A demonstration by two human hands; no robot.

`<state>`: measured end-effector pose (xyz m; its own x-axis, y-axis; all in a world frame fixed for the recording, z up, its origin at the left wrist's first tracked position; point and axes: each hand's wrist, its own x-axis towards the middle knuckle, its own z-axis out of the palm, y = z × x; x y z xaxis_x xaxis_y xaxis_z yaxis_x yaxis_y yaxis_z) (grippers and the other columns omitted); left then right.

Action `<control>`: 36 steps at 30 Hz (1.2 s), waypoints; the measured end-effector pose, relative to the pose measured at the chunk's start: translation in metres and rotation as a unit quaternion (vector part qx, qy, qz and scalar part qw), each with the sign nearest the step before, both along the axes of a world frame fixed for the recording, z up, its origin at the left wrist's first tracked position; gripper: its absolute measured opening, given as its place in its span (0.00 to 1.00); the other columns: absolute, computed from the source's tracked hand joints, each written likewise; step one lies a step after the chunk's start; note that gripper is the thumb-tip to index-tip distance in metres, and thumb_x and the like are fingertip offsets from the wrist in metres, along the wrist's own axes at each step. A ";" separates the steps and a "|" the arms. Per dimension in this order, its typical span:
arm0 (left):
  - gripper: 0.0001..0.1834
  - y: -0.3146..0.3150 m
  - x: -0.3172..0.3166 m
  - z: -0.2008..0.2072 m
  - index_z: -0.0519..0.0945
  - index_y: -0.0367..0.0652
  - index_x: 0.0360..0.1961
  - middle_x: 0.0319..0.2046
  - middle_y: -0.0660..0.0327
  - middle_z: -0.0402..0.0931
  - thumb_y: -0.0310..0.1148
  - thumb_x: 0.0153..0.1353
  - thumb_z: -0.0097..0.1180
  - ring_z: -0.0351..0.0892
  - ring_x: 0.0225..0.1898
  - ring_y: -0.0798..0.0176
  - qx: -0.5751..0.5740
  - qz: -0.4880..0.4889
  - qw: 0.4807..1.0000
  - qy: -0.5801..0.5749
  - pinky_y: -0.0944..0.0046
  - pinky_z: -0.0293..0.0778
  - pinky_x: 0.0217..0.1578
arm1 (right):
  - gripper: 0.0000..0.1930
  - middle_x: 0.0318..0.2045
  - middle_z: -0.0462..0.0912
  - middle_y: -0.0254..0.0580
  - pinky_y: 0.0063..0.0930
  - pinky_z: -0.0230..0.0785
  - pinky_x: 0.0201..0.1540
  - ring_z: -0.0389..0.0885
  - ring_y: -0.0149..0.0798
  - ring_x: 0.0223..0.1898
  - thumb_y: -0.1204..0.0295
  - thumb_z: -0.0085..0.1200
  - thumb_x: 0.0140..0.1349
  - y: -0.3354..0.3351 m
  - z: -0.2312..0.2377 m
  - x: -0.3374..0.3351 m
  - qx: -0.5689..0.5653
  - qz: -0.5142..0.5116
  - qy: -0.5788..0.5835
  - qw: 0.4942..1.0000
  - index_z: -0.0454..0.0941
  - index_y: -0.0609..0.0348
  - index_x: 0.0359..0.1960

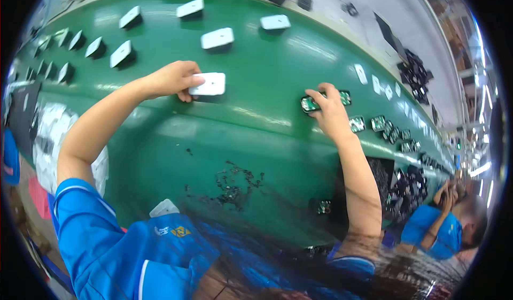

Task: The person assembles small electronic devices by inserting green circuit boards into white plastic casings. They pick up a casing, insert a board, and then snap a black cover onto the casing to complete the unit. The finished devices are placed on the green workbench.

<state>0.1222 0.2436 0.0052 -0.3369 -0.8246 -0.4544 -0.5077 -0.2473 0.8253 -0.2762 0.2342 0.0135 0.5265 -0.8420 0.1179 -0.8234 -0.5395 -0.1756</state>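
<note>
My left hand (pixel 179 81) is closed on a white rectangular cover (pixel 211 84), pinching its left end between thumb and fingers just above the green belt. Farther right, my right hand (pixel 331 110) grips a black housing with a green circuit board (pixel 310 104) from above, its fingers over the middle. Another housing with a board (pixel 356 123) lies close to my right wrist. Beyond my left hand, a white cover (pixel 217 38) stands on the belt with a dark shadow under it.
More white covers (pixel 122 54) stand along the belt (pixel 256 64). Small black parts (pixel 232 185) lie scattered in front of me. Board-filled housings (pixel 378 122) run off to the right, where a person in blue (pixel 433 230) sits. White plastic bags (pixel 51 145) lie at my left.
</note>
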 end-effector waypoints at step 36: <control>0.26 -0.208 -0.447 -0.040 0.59 0.79 0.64 0.56 0.46 0.59 0.42 0.66 0.45 0.69 0.54 0.43 -0.454 -0.354 0.726 -0.375 0.50 0.70 0.52 | 0.25 0.35 0.74 0.46 0.28 0.74 0.35 0.78 0.44 0.37 0.62 0.59 0.55 0.103 0.090 -0.096 0.047 -0.100 -0.068 0.991 0.70 0.64 0.50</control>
